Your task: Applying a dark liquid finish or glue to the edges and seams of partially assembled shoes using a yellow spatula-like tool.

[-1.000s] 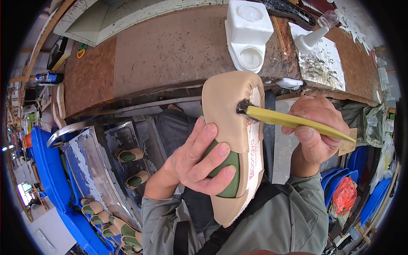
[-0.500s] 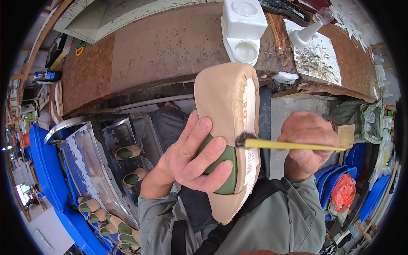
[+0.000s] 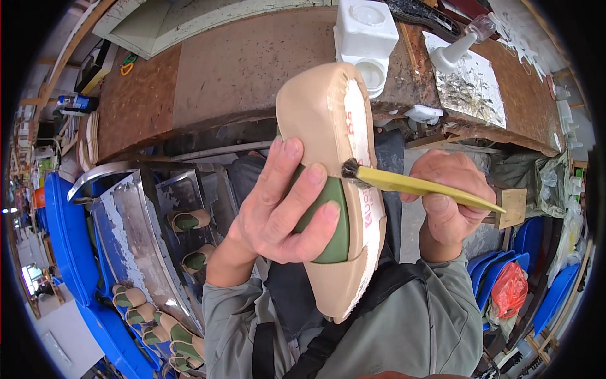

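My left hand [image 3: 278,208] is wrapped round a beige and green shoe upper [image 3: 309,114], fingers pressed on its side. The shoe upper stands toe up, turned so its white underside with red print shows along the right. In my right hand [image 3: 451,192] is a brush with a flat yellow handle [image 3: 404,182], pinched between thumb and fingers. Its dark bristles [image 3: 351,168] touch, or nearly touch, the beige edge near the middle of the shoe upper.
Across the top runs a brown workbench [image 3: 240,76] with a white plastic container [image 3: 366,31], a white squeeze bottle [image 3: 451,54] and a smeared white sheet [image 3: 470,88]. A metal rack [image 3: 136,234] with more shoe uppers [image 3: 180,335] stands at left. Blue bins [image 3: 69,240] flank it.
The shoe upper and my left hand have shifted up and slightly left. The brush has moved up along the edge, and its handle now slants down to the right.
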`<state>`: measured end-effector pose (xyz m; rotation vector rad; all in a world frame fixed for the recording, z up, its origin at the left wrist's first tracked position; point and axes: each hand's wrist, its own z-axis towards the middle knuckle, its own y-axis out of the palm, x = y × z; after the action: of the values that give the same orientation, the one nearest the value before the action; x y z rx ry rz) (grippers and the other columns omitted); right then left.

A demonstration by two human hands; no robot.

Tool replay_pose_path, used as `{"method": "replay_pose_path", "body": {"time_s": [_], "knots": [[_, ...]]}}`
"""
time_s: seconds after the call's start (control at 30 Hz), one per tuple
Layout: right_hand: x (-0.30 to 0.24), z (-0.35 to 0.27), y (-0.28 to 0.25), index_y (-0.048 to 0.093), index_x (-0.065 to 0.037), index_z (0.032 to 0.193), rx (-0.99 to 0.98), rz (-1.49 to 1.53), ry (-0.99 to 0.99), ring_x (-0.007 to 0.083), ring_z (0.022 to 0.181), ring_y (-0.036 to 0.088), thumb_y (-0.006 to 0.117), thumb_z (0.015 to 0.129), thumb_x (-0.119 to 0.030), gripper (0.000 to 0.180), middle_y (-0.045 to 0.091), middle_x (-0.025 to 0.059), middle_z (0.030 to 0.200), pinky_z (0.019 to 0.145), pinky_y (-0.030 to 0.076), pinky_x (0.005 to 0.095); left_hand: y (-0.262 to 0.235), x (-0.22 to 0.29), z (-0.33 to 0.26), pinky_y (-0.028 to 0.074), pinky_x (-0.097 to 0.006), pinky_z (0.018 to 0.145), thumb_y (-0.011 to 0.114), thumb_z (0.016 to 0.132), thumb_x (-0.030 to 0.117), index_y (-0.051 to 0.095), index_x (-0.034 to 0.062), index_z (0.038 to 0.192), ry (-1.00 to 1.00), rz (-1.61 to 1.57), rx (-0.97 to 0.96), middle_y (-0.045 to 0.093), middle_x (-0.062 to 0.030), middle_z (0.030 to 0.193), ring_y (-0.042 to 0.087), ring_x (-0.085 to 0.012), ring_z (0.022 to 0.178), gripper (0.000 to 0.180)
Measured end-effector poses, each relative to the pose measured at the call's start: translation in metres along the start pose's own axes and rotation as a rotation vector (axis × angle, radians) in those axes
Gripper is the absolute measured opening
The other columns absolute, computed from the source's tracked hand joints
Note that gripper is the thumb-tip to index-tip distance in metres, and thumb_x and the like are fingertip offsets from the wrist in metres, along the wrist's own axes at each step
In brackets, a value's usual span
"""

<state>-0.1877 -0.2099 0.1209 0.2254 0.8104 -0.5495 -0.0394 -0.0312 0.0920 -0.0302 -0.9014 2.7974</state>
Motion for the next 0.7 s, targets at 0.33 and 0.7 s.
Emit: {"method": "replay_pose_path", "body": {"time_s": [0.33,0.7], "knots": [[-0.003,-0.018,0.0,0.063,0.008,0.085,0.05,-0.019,0.0,0.0247,0.061,0.062,0.068,0.072,-0.001,0.017,0.063,0.017,0.071,0.054,0.05,0.0325,-0.001,0.001,0.006,0.051,-0.052,0.086,0.061,0.08,0.004,0.047,0.0076,0.106,-0.001,0.06,-0.031,0.052,-0.0207,0.115,0.054,-0.0462,0.105,0.03],[-0.013,-0.035,-0.003,0.061,0.008,0.088,0.022,-0.058,0.02,0.0258,0.06,0.063,0.067,0.073,-0.001,0.018,0.064,0.017,0.072,0.055,0.051,0.0344,0.003,-0.001,0.009,0.051,-0.051,0.086,0.062,0.081,0.006,0.049,0.0081,0.107,-0.003,0.135,-0.04,0.054,-0.0197,0.114,0.054,-0.0446,0.105,0.03]]}}
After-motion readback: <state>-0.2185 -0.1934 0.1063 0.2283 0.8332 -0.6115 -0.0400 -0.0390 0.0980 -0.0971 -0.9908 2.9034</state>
